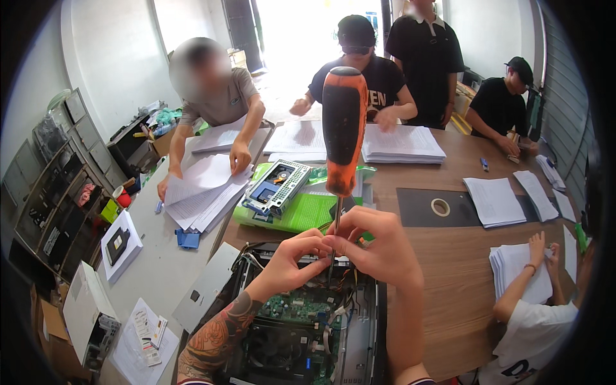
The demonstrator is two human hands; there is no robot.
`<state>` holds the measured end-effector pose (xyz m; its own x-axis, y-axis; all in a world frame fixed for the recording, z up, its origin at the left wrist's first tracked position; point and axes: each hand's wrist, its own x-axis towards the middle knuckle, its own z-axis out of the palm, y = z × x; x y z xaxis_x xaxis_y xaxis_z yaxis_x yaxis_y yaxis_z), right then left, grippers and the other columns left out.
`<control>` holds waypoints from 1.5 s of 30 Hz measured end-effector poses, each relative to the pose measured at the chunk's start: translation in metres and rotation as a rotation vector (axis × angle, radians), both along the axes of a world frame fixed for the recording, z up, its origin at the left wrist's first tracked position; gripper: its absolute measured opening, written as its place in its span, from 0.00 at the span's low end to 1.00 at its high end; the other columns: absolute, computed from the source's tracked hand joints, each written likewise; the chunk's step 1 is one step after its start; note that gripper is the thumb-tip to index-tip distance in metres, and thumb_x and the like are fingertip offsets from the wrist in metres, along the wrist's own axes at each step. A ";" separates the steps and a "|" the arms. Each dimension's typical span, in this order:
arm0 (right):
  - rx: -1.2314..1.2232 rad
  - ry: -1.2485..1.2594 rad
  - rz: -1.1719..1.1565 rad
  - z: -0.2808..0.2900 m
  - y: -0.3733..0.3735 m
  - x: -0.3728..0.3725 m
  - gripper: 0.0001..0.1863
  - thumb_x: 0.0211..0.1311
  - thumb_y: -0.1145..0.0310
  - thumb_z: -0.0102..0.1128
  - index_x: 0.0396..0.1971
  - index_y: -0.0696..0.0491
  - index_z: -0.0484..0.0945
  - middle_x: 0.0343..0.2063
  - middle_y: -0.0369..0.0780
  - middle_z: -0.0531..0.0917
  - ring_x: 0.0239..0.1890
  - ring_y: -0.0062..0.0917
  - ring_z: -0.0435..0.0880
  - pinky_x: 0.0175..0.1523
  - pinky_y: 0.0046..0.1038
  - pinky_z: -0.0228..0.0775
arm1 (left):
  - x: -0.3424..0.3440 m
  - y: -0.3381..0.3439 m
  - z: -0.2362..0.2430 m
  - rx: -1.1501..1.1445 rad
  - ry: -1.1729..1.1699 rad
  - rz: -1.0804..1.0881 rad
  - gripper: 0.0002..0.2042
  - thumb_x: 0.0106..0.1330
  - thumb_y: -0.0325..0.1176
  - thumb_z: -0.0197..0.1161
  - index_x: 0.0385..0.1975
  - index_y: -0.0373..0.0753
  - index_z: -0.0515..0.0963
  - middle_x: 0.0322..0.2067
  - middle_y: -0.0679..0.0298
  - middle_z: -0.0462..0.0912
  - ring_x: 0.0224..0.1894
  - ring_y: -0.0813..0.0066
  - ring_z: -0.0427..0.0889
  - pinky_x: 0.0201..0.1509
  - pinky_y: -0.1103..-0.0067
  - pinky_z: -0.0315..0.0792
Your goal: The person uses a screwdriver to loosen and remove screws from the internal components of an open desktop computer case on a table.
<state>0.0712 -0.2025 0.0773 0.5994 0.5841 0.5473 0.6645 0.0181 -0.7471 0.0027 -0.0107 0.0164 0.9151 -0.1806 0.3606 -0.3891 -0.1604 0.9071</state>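
A screwdriver with an orange and black handle stands nearly upright over an open computer case. My right hand pinches its metal shaft just below the handle. My left hand is closed, its thumb and fingertips pressed together at the same shaft, a little lower. The shaft points down into the far part of the case, and what its tip touches is hard to make out. Inside the case are a green circuit board, a black fan and bundled wires.
Beyond the case, a metal drive bracket lies on a green package. Paper stacks and a tape roll are on the table. A blue plastic piece sits to the left. Several people work around the table.
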 end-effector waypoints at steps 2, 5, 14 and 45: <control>0.002 0.001 0.003 -0.001 0.000 0.001 0.07 0.57 0.71 0.69 0.31 0.57 0.82 0.25 0.38 0.84 0.29 0.24 0.85 0.34 0.26 0.74 | 0.001 0.000 -0.003 -0.004 -0.001 -0.006 0.07 0.65 0.21 0.62 0.42 0.32 0.78 0.37 0.66 0.77 0.42 0.81 0.78 0.51 0.80 0.75; 0.010 -0.002 0.009 -0.003 -0.001 0.002 0.06 0.57 0.71 0.69 0.31 0.57 0.82 0.25 0.38 0.84 0.29 0.24 0.85 0.34 0.26 0.74 | 0.001 -0.001 -0.004 -0.009 -0.006 -0.011 0.08 0.65 0.21 0.62 0.43 0.32 0.78 0.37 0.67 0.77 0.41 0.82 0.77 0.51 0.80 0.75; -0.004 0.007 0.008 0.001 0.000 0.000 0.06 0.58 0.71 0.68 0.30 0.57 0.82 0.26 0.38 0.84 0.28 0.24 0.85 0.34 0.26 0.74 | -0.001 0.001 -0.004 0.003 0.054 -0.026 0.12 0.66 0.21 0.60 0.48 0.32 0.76 0.39 0.70 0.75 0.43 0.84 0.74 0.57 0.78 0.72; 0.000 0.008 0.007 -0.001 0.000 0.000 0.08 0.60 0.67 0.68 0.31 0.57 0.82 0.25 0.38 0.84 0.28 0.24 0.84 0.34 0.27 0.73 | 0.000 -0.003 -0.006 0.024 -0.034 0.029 0.09 0.65 0.23 0.62 0.44 0.32 0.78 0.36 0.67 0.79 0.38 0.83 0.77 0.47 0.82 0.73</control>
<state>0.0716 -0.2026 0.0760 0.6001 0.5883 0.5420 0.6581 0.0221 -0.7526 0.0023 -0.0137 0.0102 0.9075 -0.1629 0.3873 -0.4143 -0.1936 0.8893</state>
